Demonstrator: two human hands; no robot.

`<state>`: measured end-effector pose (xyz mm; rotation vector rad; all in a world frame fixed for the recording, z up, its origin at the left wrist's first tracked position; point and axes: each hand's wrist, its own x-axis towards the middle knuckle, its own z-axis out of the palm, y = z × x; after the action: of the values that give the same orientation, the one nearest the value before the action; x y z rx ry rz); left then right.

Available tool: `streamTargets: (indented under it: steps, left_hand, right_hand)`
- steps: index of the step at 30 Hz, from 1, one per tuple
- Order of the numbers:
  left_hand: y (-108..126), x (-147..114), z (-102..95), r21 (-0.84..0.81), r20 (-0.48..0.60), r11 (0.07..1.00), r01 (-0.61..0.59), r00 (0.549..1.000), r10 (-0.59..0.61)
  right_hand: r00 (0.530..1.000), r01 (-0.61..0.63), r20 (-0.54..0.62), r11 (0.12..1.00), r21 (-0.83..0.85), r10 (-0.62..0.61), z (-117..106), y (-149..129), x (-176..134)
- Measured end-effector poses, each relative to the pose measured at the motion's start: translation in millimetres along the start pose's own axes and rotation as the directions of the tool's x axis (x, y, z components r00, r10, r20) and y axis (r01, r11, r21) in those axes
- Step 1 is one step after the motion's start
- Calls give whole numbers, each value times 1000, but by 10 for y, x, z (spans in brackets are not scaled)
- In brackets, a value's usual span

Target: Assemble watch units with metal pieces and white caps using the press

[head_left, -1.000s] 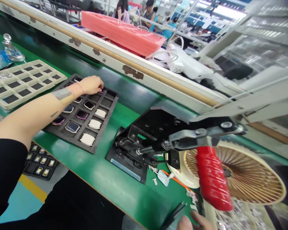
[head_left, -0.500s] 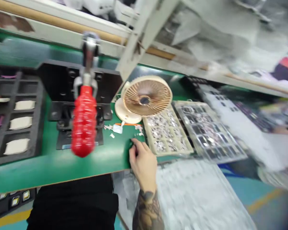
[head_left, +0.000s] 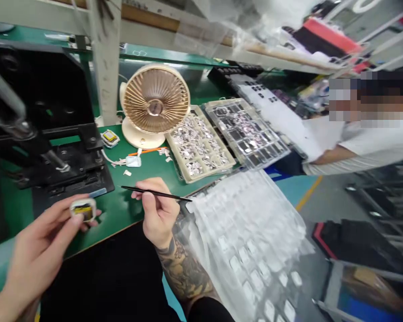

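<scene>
Both hands work close together over the near edge of the green bench [head_left: 147, 165], the left hand [head_left: 36, 250] low at the left and the right hand [head_left: 157, 210] just beside it toward the middle. Largest of what surrounds them is the black press fixture [head_left: 47, 129], which fills the far left and stands directly behind the left hand; its base plate reaches almost to the fingers. Right of the hands, a heap of clear blister trays [head_left: 251, 237] hangs over the bench edge, touching the right wrist's side. Farther back stand a beige desk fan [head_left: 154, 100], a cream tray of silvery parts [head_left: 199, 150] and a clear tray [head_left: 246, 132] beside it, well apart from the hands. A co-worker's arm [head_left: 325, 154] rests at the far right. The left hand's fingers are closed around a small watch case [head_left: 83, 209], its yellow inside facing up and toward the right hand. The right hand pinches black tweezers [head_left: 151, 192] in thumb and forefinger; their long axis runs nearly level across the picture, the point aimed left at the case, with a short gap of bare bench between tip and case. Nothing lies in that gap; small white scraps [head_left: 127, 172] and a second small case [head_left: 109, 137] sit behind it, nearer the fan.
</scene>
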<state>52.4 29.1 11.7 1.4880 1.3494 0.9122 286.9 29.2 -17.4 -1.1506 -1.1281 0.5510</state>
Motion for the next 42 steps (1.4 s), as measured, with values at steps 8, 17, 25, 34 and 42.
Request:
streamTargets:
  steps: [8,17,25,34,42]
  left_hand:
    - [3,107,217,-127,31,989,78,997,-75]
    - [-7,42,228,-45,27,999,12,1000,-11]
    - [-39,15,248,-20,-14,999,-30,999,30]
    - [-54,6,222,-25,-9,996,-87,996,86]
    - [-110,15,281,-140,-116,983,-115,988,99]
  right_hand:
    - [982,27,180,984,178,-60,238,-24,-115]
    - [974,23,219,990,139,-53,258,4,-95]
    - [969,-63,247,980,191,14,268,-37,-48]
    - [947,-212,296,931,297,122,212,47,-48]
    - [954,-157,299,893,422,27,170,40,-32]
